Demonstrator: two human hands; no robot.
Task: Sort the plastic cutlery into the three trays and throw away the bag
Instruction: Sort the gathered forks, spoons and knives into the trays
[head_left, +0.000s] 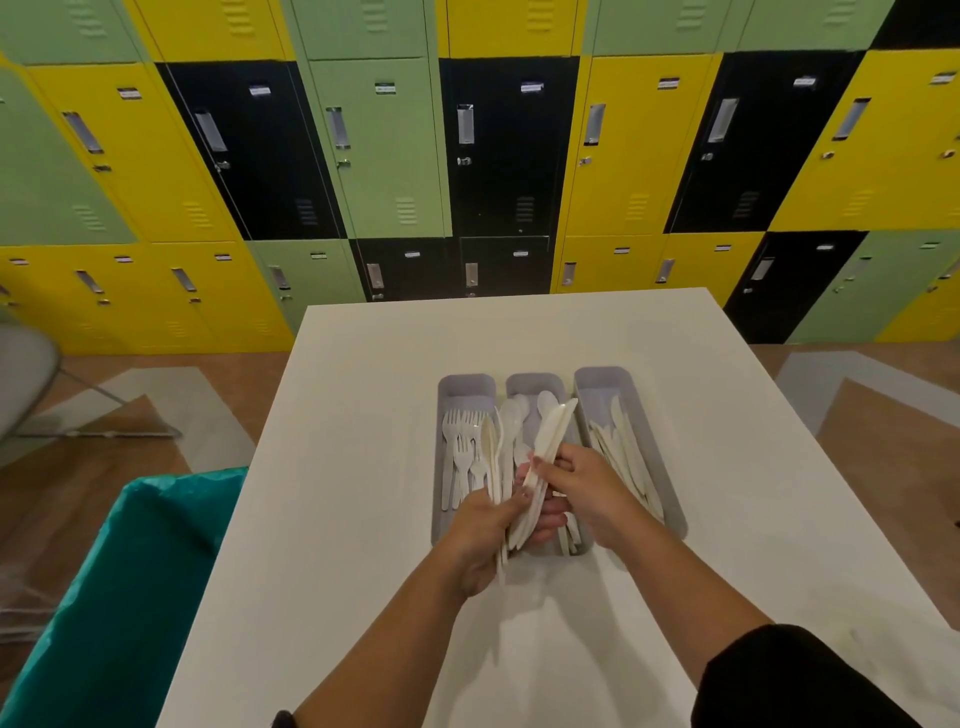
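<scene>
Head view, looking down at a white square worktop (363, 467) with three grey plastic oblong trays side by side: left tray (462, 387) full of white plastic forks (460, 457), middle tray (535, 384) holding white plastic spoons (524, 415), right tray (608, 382) stacked with white plastic knives (623, 457). Left hand (483, 535) wrapped round a mixed bunch of white plastic cutlery (493, 467), handles down, held right over the near ends of the left and middle trays, probably so each piece has a short trip. Right hand (576, 483) pinching a few knife-shaped pieces (553, 431) out of that bunch, tips fanned toward the far side; looks bound for the right tray just beside it. Bin with a teal plastic liner (130, 597) parked at the near left corner, handy for the bag. No bag spotted anywhere, maybe already binned, can't tell. Sorting seems well along, judging by how loaded the trays are.
</scene>
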